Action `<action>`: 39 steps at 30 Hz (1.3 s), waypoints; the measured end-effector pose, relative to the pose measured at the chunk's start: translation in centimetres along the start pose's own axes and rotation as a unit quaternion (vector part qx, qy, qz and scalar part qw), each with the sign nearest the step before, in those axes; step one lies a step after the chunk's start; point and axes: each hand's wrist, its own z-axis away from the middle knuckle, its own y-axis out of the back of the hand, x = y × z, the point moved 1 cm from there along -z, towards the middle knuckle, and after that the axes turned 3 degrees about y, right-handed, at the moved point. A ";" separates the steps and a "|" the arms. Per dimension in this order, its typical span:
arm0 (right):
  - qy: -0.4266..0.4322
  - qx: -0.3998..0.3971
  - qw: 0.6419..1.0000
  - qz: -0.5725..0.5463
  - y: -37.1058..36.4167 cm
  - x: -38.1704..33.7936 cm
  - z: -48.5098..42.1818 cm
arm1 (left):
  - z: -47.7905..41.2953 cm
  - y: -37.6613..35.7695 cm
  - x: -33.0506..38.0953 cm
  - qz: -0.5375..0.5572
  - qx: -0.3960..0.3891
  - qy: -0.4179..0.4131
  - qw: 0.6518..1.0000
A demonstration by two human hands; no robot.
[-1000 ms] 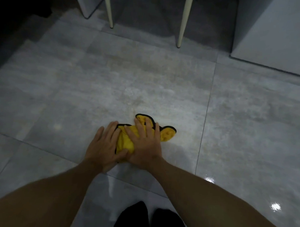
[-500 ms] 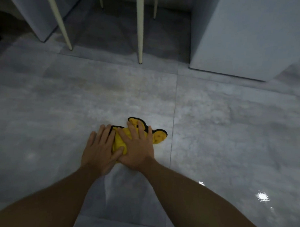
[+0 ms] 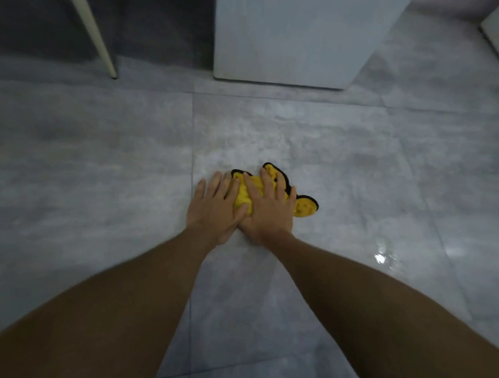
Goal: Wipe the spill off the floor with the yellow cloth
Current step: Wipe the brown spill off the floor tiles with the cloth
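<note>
Both flat open palms, left hand [image 3: 213, 207] and right hand [image 3: 270, 212], atop yellow cloth [image 3: 303, 207], now right of the floor [image 3: 102, 169] tile seam versus earlier.

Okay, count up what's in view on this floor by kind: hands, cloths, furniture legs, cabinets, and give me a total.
Bare hands: 2, left hand and right hand, both flat on the cloth
Crumpled yellow cloth with black edging: 1
Slim cream furniture leg: 1
Pale grey cabinet base: 1
Total: 5

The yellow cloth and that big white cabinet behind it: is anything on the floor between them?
No. In the head view, only bare grey floor tile lies between the yellow cloth and the white cabinet.
</note>
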 end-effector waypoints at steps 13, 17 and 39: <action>-0.095 -0.016 0.994 0.042 3.7 18.2 13.7 | 3.0 -1.5 18.0 0.023 -0.074 -0.212 0.974; -0.106 -0.028 0.992 0.058 3.4 18.6 19.2 | 6.6 -3.4 19.2 0.028 -0.073 -0.259 0.963; 0.245 -0.062 0.967 0.010 -2.9 -13.9 15.0 | 22.4 -7.2 -11.6 0.069 0.086 0.007 0.994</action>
